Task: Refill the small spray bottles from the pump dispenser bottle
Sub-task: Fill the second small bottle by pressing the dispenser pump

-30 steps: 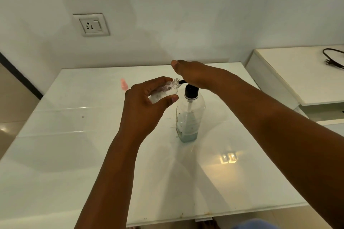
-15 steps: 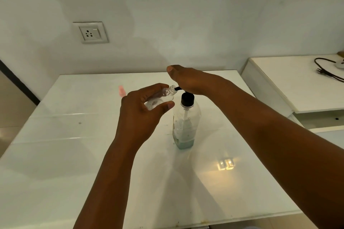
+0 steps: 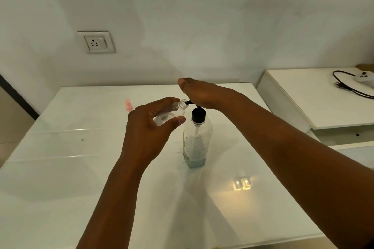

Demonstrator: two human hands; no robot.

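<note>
While left hand (image 3: 147, 127) grips tilted spray bottle (image 3: 169, 114) at nozzle (image 3: 188, 102), right hand (image 3: 199, 93) flat on pump bottle (image 3: 197, 141) mid-table (image 3: 60, 147); mouth could slip, spilling.

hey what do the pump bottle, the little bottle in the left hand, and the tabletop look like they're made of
Pump bottle: clear plastic, probably; the tube inside shows through, with a black pump top.
Small bottle: clear plastic by its look; see-through, threaded neck.
Table: glossy white, possibly glass or laminate; it mirrors a light.
</note>
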